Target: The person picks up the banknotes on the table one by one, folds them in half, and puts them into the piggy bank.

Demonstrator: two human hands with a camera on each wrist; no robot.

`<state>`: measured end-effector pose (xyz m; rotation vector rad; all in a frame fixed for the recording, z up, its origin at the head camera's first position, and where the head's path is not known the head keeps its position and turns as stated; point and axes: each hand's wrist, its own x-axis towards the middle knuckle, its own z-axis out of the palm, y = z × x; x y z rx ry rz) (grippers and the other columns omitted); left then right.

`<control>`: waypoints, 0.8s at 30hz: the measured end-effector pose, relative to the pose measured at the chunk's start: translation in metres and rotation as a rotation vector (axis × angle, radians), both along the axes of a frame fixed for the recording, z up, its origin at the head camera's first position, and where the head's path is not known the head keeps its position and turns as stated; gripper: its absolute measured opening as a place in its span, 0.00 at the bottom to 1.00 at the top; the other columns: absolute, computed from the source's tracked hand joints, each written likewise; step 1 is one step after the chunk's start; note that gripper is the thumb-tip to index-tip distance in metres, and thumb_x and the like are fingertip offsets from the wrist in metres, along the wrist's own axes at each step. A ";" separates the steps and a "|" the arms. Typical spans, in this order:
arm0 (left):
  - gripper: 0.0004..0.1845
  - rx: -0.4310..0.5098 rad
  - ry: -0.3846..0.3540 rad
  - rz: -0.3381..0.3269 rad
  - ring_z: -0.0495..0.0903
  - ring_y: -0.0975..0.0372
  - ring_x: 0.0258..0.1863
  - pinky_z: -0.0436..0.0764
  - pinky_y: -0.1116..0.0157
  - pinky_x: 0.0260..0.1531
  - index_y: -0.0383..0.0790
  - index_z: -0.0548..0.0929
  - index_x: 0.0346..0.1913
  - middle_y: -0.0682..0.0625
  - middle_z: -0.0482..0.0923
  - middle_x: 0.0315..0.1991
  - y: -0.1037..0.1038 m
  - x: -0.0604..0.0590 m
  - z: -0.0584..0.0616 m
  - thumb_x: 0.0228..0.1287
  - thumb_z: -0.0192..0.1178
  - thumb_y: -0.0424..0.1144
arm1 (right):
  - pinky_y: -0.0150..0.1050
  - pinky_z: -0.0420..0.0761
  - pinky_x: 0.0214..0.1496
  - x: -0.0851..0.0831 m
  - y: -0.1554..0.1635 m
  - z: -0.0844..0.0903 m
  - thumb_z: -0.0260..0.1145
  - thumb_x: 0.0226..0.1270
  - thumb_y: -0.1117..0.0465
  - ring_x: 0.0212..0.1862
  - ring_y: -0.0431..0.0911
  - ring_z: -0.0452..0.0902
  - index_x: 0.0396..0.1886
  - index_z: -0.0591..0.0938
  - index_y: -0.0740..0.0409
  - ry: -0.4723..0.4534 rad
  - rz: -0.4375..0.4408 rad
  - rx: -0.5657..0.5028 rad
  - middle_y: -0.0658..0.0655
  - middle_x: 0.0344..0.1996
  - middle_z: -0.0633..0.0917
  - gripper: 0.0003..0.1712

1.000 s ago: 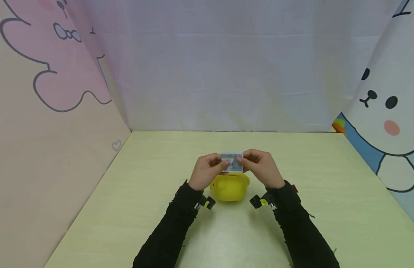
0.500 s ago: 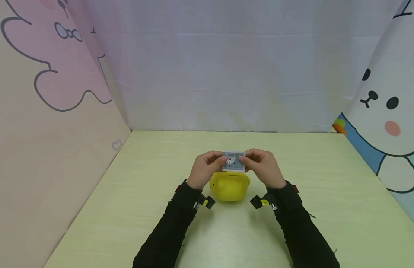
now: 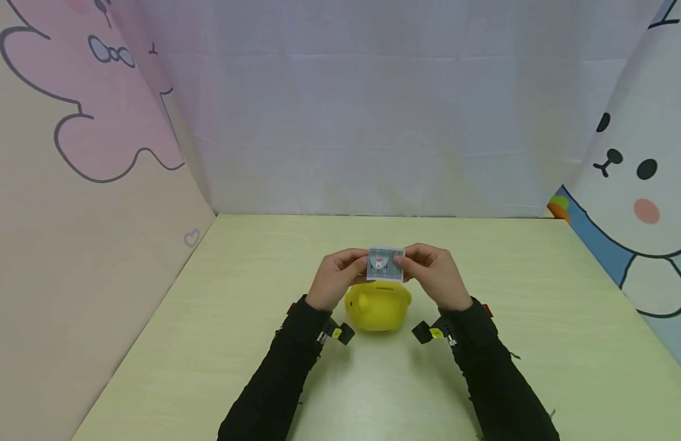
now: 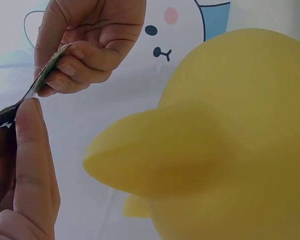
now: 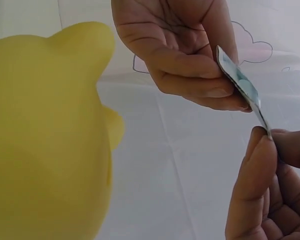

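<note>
Pinching a small folded banknote (image 3: 385,264) by its two side edges, the left hand (image 3: 336,282) and the right hand (image 3: 435,278) hold it upright at the centre of the head view, just above the slot in the top of a yellow piggy bank (image 3: 378,306) that stands on the pale green table (image 3: 208,343); black sleeves (image 3: 285,373) run down to the lower edge of the frame. From the left wrist view, the piggy bank (image 4: 225,150) fills the right of the frame with one ear jutting left, while at the upper left the right hand (image 4: 87,42) nips the note (image 4: 37,87) between thumb and fingers and the left hand's thumb (image 4: 32,165) presses the note's near end. From the right wrist view, the piggy bank (image 5: 45,135) fills the left of the frame, and at the upper right the left hand (image 5: 182,50) pinches the edge-on note (image 5: 240,85), whose lower corner meets the right hand's fingertips (image 5: 262,150).
</note>
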<state>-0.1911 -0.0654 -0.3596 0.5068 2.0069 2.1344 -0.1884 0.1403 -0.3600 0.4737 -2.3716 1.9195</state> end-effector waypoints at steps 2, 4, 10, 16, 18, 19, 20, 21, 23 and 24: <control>0.14 -0.004 -0.005 0.002 0.80 0.64 0.34 0.82 0.64 0.41 0.28 0.77 0.51 0.39 0.79 0.44 0.000 0.001 0.001 0.67 0.51 0.32 | 0.36 0.82 0.33 0.000 0.000 0.000 0.64 0.62 0.58 0.28 0.47 0.77 0.37 0.80 0.66 -0.002 0.000 -0.003 0.56 0.29 0.82 0.13; 0.14 -0.006 -0.011 0.002 0.80 0.63 0.34 0.81 0.63 0.42 0.29 0.77 0.51 0.39 0.79 0.44 0.000 0.001 0.002 0.67 0.51 0.32 | 0.35 0.82 0.32 0.000 0.000 0.000 0.64 0.62 0.58 0.27 0.47 0.76 0.37 0.80 0.66 -0.003 -0.001 -0.003 0.56 0.29 0.82 0.13; 0.15 0.012 0.010 -0.025 0.80 0.62 0.34 0.82 0.63 0.42 0.29 0.77 0.51 0.42 0.79 0.43 0.000 0.001 -0.001 0.66 0.53 0.34 | 0.36 0.82 0.33 0.000 -0.001 0.000 0.64 0.62 0.57 0.27 0.47 0.77 0.37 0.80 0.66 -0.001 -0.004 0.000 0.55 0.28 0.82 0.14; 0.16 0.053 0.036 -0.050 0.80 0.62 0.34 0.82 0.66 0.39 0.29 0.77 0.51 0.48 0.79 0.41 0.000 -0.006 -0.015 0.63 0.56 0.36 | 0.34 0.82 0.33 0.002 -0.002 0.001 0.64 0.62 0.57 0.28 0.47 0.77 0.37 0.80 0.65 -0.005 -0.009 0.002 0.54 0.28 0.82 0.13; 0.17 0.059 0.044 -0.059 0.80 0.61 0.35 0.82 0.66 0.39 0.30 0.77 0.51 0.48 0.79 0.41 0.001 -0.008 -0.018 0.63 0.57 0.37 | 0.34 0.82 0.33 0.002 -0.003 0.002 0.64 0.62 0.57 0.28 0.47 0.77 0.37 0.81 0.64 -0.003 -0.010 0.003 0.54 0.28 0.82 0.13; 0.18 0.063 0.053 -0.065 0.80 0.61 0.35 0.82 0.65 0.39 0.30 0.77 0.51 0.48 0.79 0.42 0.001 -0.008 -0.018 0.62 0.58 0.38 | 0.34 0.82 0.33 0.002 -0.003 0.002 0.64 0.62 0.57 0.27 0.47 0.77 0.37 0.81 0.64 -0.001 -0.010 0.004 0.55 0.28 0.82 0.13; 0.19 0.065 0.060 -0.072 0.80 0.61 0.35 0.82 0.65 0.40 0.30 0.77 0.51 0.48 0.79 0.42 0.001 -0.008 -0.019 0.62 0.58 0.39 | 0.34 0.82 0.33 0.002 -0.003 0.002 0.64 0.62 0.57 0.27 0.47 0.77 0.36 0.81 0.64 0.001 -0.009 0.004 0.55 0.28 0.82 0.13; 0.19 0.066 0.066 -0.078 0.80 0.61 0.36 0.82 0.64 0.40 0.30 0.77 0.51 0.47 0.79 0.42 0.001 -0.008 -0.019 0.61 0.58 0.40 | 0.34 0.82 0.33 0.002 -0.003 0.002 0.64 0.62 0.57 0.27 0.47 0.77 0.36 0.81 0.64 0.002 -0.010 0.005 0.55 0.28 0.82 0.13; 0.20 0.063 0.070 -0.085 0.80 0.60 0.37 0.82 0.64 0.41 0.31 0.77 0.51 0.46 0.79 0.43 0.001 -0.007 -0.019 0.61 0.59 0.42 | 0.34 0.82 0.33 0.002 -0.003 0.002 0.64 0.62 0.57 0.27 0.48 0.77 0.36 0.81 0.64 0.003 -0.008 0.003 0.56 0.28 0.82 0.13; 0.20 0.060 0.068 -0.088 0.80 0.60 0.37 0.82 0.63 0.42 0.31 0.77 0.51 0.46 0.78 0.44 0.001 -0.007 -0.019 0.61 0.59 0.42 | 0.34 0.82 0.32 0.002 -0.003 0.002 0.64 0.62 0.57 0.27 0.47 0.77 0.36 0.81 0.64 0.004 -0.007 0.002 0.56 0.28 0.82 0.13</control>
